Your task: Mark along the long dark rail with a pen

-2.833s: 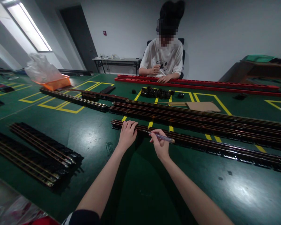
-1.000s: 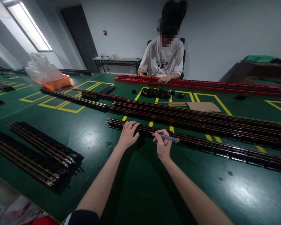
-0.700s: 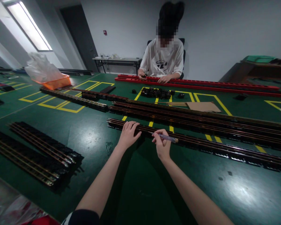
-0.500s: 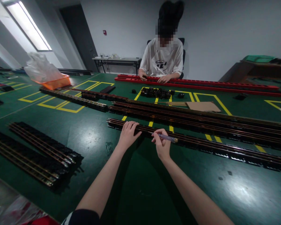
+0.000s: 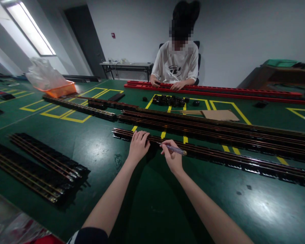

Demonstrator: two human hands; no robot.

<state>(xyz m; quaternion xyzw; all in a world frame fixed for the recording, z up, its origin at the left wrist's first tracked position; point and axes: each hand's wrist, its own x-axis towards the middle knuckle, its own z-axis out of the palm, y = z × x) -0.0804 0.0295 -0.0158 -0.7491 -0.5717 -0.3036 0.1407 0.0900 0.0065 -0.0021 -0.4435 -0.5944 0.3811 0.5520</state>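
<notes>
1 long black rail [image 5: 205,153] looked stiff, kinda slick, best edge-gripped: left hand [image 5: 138,145] splayed over it, right hand [image 5: 174,160] pinched a purple-handled screwdriver [image 5: 177,149].

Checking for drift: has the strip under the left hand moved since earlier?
Yes, the strip has slid left: its end reaches farther past the yellow line.

Black strip [image 5: 218,156] cut off at right edge; left fingers [image 5: 139,136] hide part; tool tip [image 5: 160,143] indistinct
</notes>
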